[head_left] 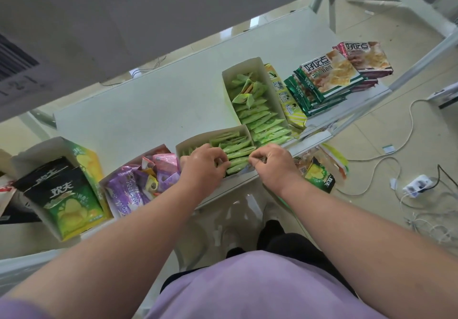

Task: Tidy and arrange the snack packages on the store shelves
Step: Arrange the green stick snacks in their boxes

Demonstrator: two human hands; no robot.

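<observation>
Green packets [238,156] in the near box [198,140] are being pinched by the left hand [202,167] and right hand [272,163]; pushing them gently together would be lining them up straight

"好吃点" on green biscuit packs [329,75], same on red pack [366,56]

Bright, even, diffuse light with soft, faint shadows. Strong wide-angle distortion bends the white metal shelf edge [386,100] toward 3 o'clock. The grey upper shelf underside [148,8] at 12 o'clock is blurred, as is the lilac fabric shirt [247,291] at 6 o'clock.
</observation>
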